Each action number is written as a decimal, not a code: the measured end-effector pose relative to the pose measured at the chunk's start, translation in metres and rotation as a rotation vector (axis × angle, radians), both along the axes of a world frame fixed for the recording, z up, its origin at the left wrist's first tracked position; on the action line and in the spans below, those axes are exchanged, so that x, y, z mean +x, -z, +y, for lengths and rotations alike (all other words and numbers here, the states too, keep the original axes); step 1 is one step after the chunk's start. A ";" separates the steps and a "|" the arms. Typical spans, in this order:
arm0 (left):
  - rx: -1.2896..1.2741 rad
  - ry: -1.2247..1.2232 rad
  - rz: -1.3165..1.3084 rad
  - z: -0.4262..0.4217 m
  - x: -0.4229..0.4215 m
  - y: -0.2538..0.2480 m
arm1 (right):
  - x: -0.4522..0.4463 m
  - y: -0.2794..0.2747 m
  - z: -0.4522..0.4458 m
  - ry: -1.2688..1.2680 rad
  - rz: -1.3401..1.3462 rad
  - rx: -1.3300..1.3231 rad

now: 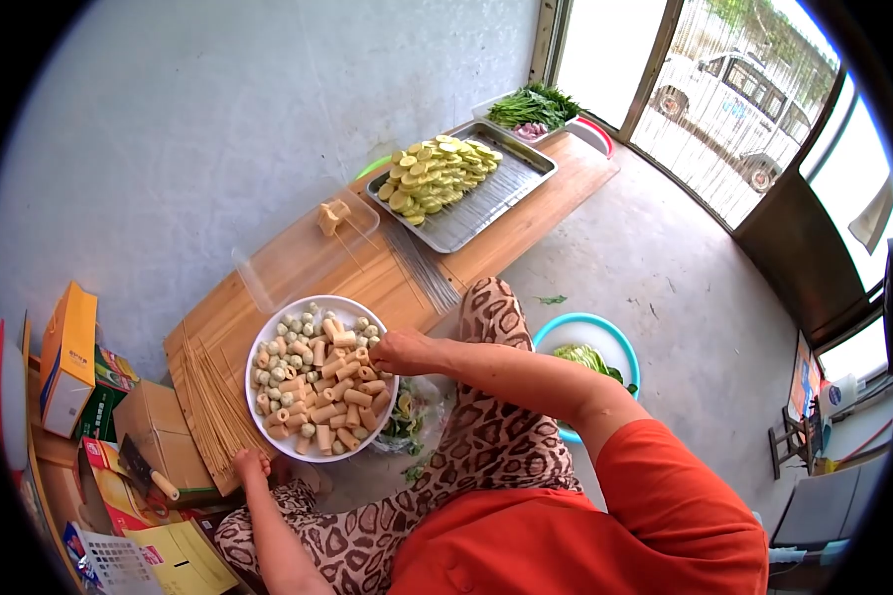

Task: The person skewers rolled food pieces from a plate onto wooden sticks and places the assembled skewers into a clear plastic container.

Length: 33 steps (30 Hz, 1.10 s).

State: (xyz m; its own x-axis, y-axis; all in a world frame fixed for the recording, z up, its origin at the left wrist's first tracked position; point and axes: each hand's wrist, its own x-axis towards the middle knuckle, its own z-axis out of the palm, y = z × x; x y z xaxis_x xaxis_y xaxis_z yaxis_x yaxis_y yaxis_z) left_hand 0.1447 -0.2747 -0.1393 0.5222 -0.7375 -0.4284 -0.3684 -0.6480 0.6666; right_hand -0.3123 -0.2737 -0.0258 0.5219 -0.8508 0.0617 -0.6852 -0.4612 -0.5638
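A round white basin (252,421) sits on the front of the wooden table. In it lie many short tan tubes (352,397) and small pale-green speckled balls (286,327). My right hand (399,352) is at the basin's right rim, fingers curled; whatever they grip is hidden. Lower left, my left hand (251,463) is closed beside the near ends of a spread of bamboo skewers (208,407), and what it pinches is too small to tell. The skewers lie along the table left of the basin.
Farther back on the table (575,169) are a clear plastic container (268,278), thin metal skewers (422,268), and a metal tray (446,233) with yellow-green slices (437,174). Cardboard boxes (164,431) and a cleaver (149,471) stand left. A blue-rimmed basin (635,357) is on the floor.
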 end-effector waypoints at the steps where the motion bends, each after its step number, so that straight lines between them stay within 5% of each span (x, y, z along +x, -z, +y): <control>1: -0.066 -0.112 0.215 -0.004 0.007 0.004 | 0.001 0.002 -0.001 0.006 -0.003 0.013; 2: -0.132 -0.223 0.430 -0.005 0.013 0.009 | 0.002 0.003 -0.001 0.013 -0.006 0.026; 9: -0.489 -0.111 0.596 0.000 -0.060 -0.073 | 0.009 -0.012 -0.002 0.043 -0.154 0.027; 11: -0.574 0.191 0.634 0.002 -0.090 -0.090 | 0.017 -0.021 -0.005 0.113 -0.568 0.463; 20: -0.362 0.846 0.385 0.004 -0.184 -0.104 | 0.026 -0.009 -0.013 0.233 -1.073 0.728; 24: -0.365 0.927 0.288 0.003 -0.199 -0.102 | 0.022 -0.006 -0.016 0.238 -1.188 0.779; 29: -0.437 0.680 0.448 -0.014 -0.186 -0.091 | 0.014 -0.022 -0.021 0.462 -1.187 0.666; 33: -0.525 0.588 0.297 -0.022 -0.176 -0.093 | 0.012 -0.033 -0.011 0.349 -1.080 0.599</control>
